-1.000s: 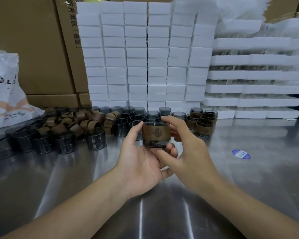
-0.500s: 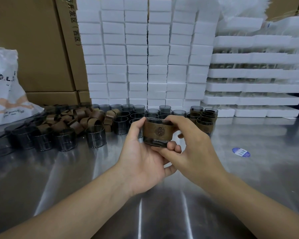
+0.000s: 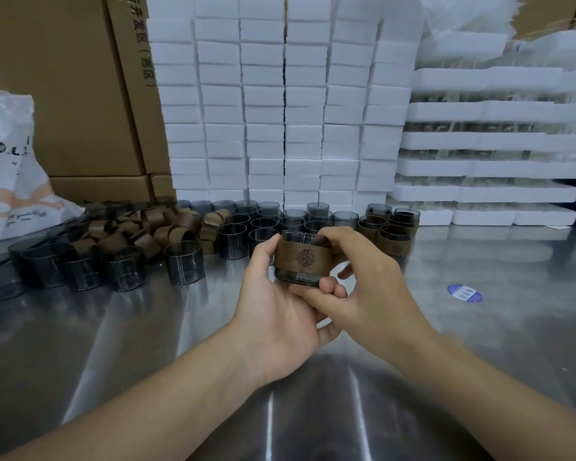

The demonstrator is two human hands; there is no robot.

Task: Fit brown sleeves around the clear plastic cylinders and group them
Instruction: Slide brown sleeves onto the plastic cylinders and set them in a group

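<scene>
Right, head view: my left grip [image 3: 273, 314] cradles the smoky clear plastic cylinder [image 3: 296, 279] above the shiny steel desk [image 3: 147, 344], while my right grip [image 3: 373, 294] pinches it top and bottom. The embossed brown band sleeve [image 3: 301, 259] wraps it. I'd judge it light, rigid and slick, so hold it by the sleeve.

The table [image 3: 113, 344] is shiny, smooth metal. The cylinder [image 3: 293, 278] is clear, smoky plastic, glossy. Its sleeve [image 3: 301, 257] is brown and matt, like leather, with a pattern pressed in. The blocks [image 3: 263, 94] are white foam. The boxes [image 3: 64, 94] are dull brown cardboard. The bag [image 3: 7, 168] is crinkly white plastic.
</scene>
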